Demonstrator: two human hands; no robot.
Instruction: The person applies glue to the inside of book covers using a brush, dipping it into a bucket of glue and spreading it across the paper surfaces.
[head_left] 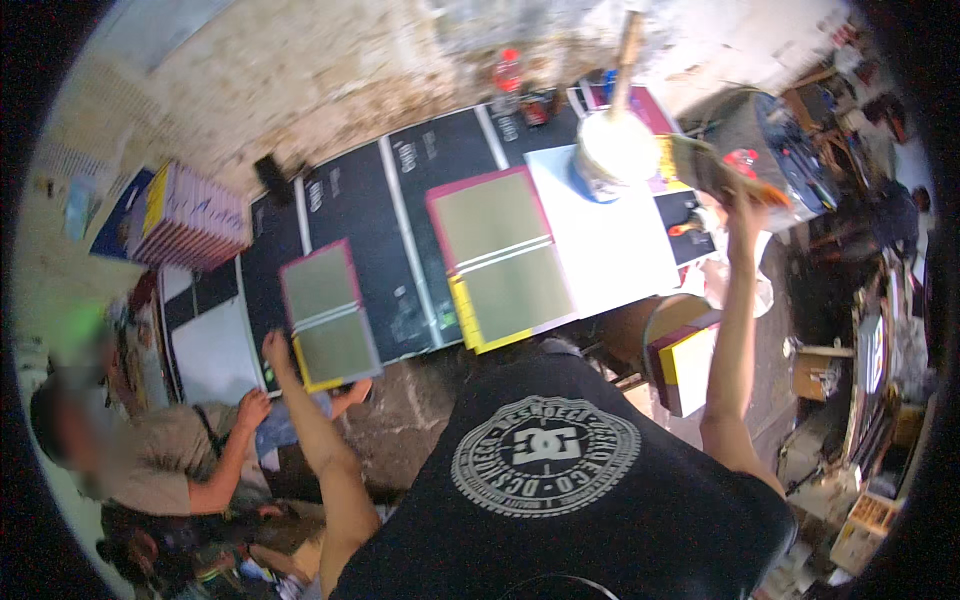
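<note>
Right hand (744, 204) stretched forward, left hand (276, 347) beside bordered panel (327, 316); can't tell either grip

Free lane between covers (503, 262); bucket (608, 165) blocks right.

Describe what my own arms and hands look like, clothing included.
Your left hand and right hand show no gloves, and your forearms are bare. You wear a black T-shirt with short sleeves and a pale round emblem.
</note>
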